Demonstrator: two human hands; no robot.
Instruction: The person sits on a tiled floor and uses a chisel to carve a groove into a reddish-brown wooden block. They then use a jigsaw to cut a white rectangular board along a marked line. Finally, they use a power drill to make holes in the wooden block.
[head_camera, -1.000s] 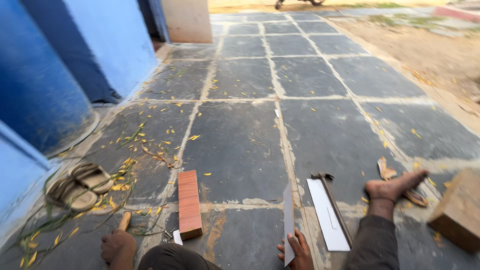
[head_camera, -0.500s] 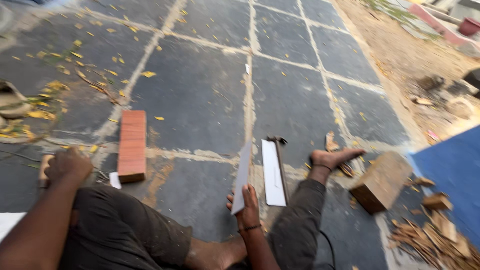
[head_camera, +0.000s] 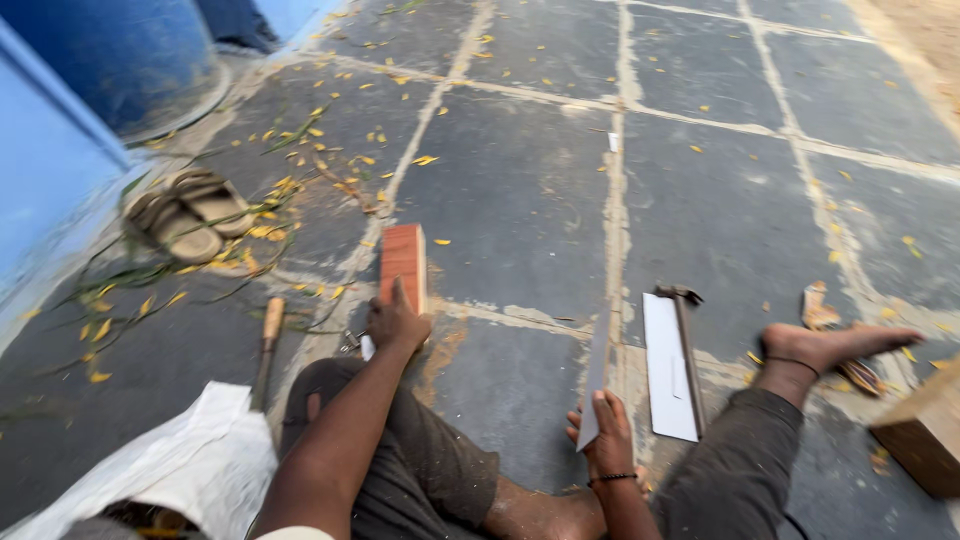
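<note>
Two hands apart: left hand (head_camera: 397, 322) on brick (head_camera: 403, 262) end, right hand (head_camera: 606, 440) gripping strip (head_camera: 596, 372) edge.

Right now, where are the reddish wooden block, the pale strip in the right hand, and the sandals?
Reddish wooden block (head_camera: 404, 258): head view, middle of its top face.
Pale strip (head_camera: 596, 380): head view, mid-length, above the right hand (head_camera: 606, 440).
Sandals (head_camera: 185, 213): head view, where the pair overlaps.
</note>
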